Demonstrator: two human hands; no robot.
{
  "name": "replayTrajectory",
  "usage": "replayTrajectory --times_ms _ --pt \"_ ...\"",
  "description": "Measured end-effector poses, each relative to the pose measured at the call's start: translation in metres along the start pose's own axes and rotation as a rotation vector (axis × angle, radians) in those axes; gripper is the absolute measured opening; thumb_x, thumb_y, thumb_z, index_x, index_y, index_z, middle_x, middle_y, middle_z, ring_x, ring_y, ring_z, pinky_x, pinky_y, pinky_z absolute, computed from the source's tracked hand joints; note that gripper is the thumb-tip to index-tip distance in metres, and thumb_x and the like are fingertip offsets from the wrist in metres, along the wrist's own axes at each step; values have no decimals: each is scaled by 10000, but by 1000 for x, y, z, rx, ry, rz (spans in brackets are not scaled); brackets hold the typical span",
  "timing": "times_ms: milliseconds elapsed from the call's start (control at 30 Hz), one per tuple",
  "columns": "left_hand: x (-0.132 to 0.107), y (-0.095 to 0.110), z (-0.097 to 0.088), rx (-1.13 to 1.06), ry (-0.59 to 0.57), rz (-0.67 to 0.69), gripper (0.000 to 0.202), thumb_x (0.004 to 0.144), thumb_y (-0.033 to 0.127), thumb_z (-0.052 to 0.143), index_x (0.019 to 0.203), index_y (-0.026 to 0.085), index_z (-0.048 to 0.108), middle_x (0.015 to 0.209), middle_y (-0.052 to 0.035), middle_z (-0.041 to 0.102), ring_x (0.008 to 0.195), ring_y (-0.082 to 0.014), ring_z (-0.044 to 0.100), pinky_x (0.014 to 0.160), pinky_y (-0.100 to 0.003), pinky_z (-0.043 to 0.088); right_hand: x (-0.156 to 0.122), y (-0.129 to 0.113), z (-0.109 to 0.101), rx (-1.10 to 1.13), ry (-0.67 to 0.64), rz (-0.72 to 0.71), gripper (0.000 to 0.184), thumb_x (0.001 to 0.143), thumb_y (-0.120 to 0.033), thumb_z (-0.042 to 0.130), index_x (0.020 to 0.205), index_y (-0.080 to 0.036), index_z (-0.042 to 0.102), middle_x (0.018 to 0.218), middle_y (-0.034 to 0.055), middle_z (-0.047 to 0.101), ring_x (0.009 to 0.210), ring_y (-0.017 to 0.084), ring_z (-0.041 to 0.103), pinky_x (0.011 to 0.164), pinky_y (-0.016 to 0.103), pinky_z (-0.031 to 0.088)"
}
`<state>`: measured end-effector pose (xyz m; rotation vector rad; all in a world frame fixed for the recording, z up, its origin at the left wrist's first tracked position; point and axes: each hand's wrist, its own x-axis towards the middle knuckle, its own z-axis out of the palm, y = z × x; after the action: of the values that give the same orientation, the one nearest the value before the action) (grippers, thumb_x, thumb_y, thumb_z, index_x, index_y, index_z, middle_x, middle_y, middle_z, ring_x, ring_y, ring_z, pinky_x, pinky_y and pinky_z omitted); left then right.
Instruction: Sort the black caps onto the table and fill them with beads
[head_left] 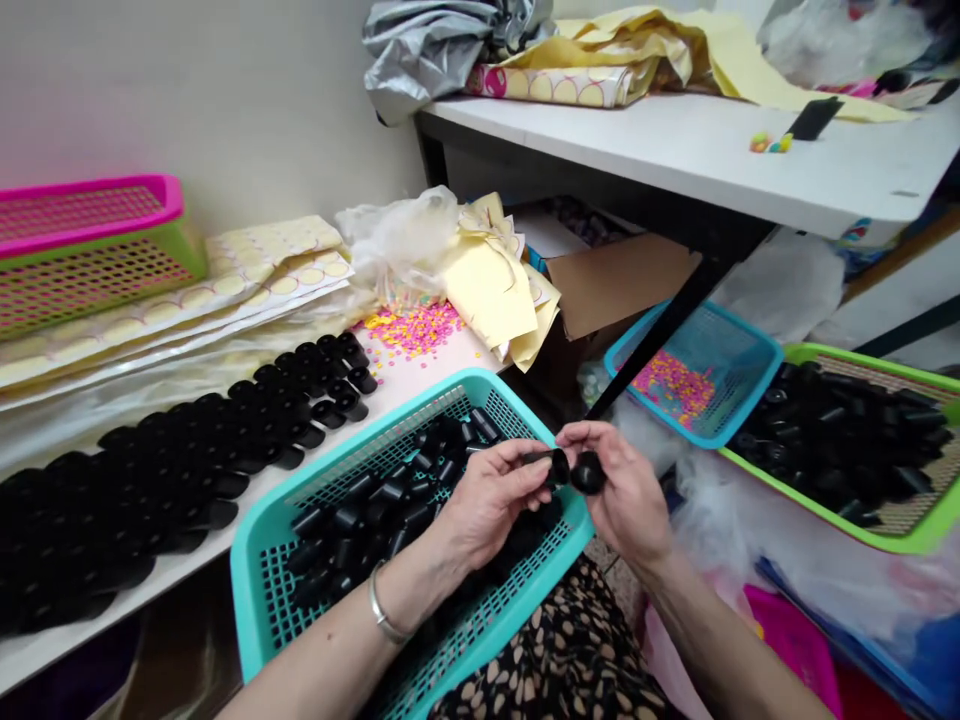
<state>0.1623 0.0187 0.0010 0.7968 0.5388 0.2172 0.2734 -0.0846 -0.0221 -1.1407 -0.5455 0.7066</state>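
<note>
I see my left hand [491,495] pinching a black cap [553,466], my right hand [626,490] pinching another black piece [589,473]; both touch, held just above the teal basket [259,560].

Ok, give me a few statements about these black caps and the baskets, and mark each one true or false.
1. The left hand and the right hand each hold a black cap. True.
2. The teal basket on the lap is empty. False: it holds loose black caps.
3. Rows of black caps lie on the white shelf at left. True.
4. The green basket at right holds pink and yellow bits. False: it holds black caps; the bits lie in the small blue basket.
5. A bracelet is on the right wrist. False: it is on the left wrist.
</note>
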Motion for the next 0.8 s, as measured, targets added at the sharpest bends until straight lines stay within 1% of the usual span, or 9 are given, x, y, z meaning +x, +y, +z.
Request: replayTrajectory --times_ms 33,100,233,333,433,567,667,733,800 --pt "-1 0 -1 31 23 23 314 654 248 782 916 107 679 709 -22 619 552 -62 542 515 -167 385 2 0 4 39 32 19 271 905 -432 472 919 -219 639 782 15 574 681 126 494 625 248 428" --pt "-3 -1 -3 87 53 66 295 662 251 775 907 113 686 663 -8 608 540 -59 534 505 -165 374 4 2 10 52 76 19 200 881 -385 527 888 -214 631 833 17 576 699 120 486 638 237 417" --pt "-6 -3 -5 158 60 116 265 686 274 757 903 134 695 615 12 596 522 -50 518 499 -164 369 5 5 16 -13 113 -17 181 871 -372 546 908 -210 619 877 20 577 731 119 490 665 239 406" --pt "-7 -3 -7 173 72 124 261 674 281 764 877 131 698 602 13 600 495 -46 508 490 -167 376 4 10 16 -125 154 -92 187 875 -376 546 941 -214 610 885 15 576 733 117 489 677 249 401" --pt "-7 -5 -8 177 81 117 257 672 291 765 855 123 700 585 11 598 479 -50 510 478 -171 382 4 12 14 -328 169 -202 185 890 -364 519 968 -216 599 906 16 572 773 129 503 716 270 408" --pt "-6 -8 -9 181 69 120 256 666 296 767 840 118 702 567 15 590 470 -53 512 472 -171 389 1 11 16 -602 118 -365 181 916 -311 456 1021 -213 565 976 35 551 881 159 524 796 308 428" --pt "-9 -9 -7 180 50 124 264 688 316 746 845 107 705 548 13 580 456 -50 502 467 -169 383 -5 8 23 -717 70 -461 214 915 -321 440 1059 -209 552 1040 65 544 970 194 531 857 361 438" --pt "-15 -7 -4 176 10 115 304 705 342 727 884 98 709 543 8 577 453 -50 499 464 -170 381 -9 6 27 -689 21 -422 317 902 -389 454 1155 -214 530 1149 95 540 1059 230 524 906 405 430" --pt "-20 -3 -4 166 -49 101 375 700 373 723 953 96 708 563 1 584 463 -56 509 474 -177 396 -10 8 26 -536 -80 -303 516 870 -511 464 1301 -230 434 1316 118 481 1191 275 473 964 449 405"
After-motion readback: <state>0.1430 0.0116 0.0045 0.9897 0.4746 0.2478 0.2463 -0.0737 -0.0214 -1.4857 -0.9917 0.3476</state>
